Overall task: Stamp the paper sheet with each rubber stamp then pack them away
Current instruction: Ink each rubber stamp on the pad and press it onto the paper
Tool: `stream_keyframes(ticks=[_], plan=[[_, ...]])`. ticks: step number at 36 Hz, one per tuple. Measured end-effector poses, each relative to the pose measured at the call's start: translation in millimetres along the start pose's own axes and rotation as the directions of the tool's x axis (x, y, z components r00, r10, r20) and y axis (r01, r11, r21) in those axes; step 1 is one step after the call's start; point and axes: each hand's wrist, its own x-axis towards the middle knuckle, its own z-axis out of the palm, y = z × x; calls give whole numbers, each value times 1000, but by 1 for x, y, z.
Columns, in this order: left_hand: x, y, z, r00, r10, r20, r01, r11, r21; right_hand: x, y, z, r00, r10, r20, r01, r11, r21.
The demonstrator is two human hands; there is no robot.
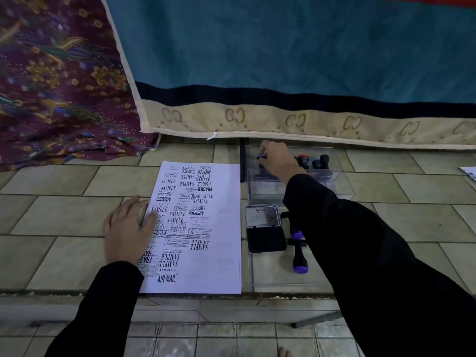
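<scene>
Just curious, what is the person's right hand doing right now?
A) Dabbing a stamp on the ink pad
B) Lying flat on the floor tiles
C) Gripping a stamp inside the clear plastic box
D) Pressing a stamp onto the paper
C: the right hand grips a rubber stamp inside the clear plastic box, away from the open ink pad and the paper sheet.

White paper sheet [221, 253], crowded with black imprints, lies flat at frame centre. Dark rubber stamps [324, 161] stand upright in the clear box [332, 176] upper right, where the right hand [277, 163] grips a blue-ringed stamp [260, 173]; a purple-tipped stamp [299, 253] lies below.
</scene>
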Motion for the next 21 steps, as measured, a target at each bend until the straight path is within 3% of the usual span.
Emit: stream_keyframes(ticks=[6, 12, 16, 21], plan=[[0, 2, -1, 1000, -3, -1, 3, 1000, -6, -6, 2, -2, 992, -66, -111, 80, 990, 120], [0, 1, -1, 1000, 3, 8, -3, 1000, 9, -27, -5, -19, 937, -4, -350, 188, 850, 492], [-1, 2, -1, 1000, -4, 20, 4, 1000, 2, -56, -11, -30, 882, -44, -468, 321, 785, 530], [-2, 3, -2, 1000, -13, 17, 13, 1000, 8, -105, -13, -33, 860, -133, -492, 408, 759, 507]])
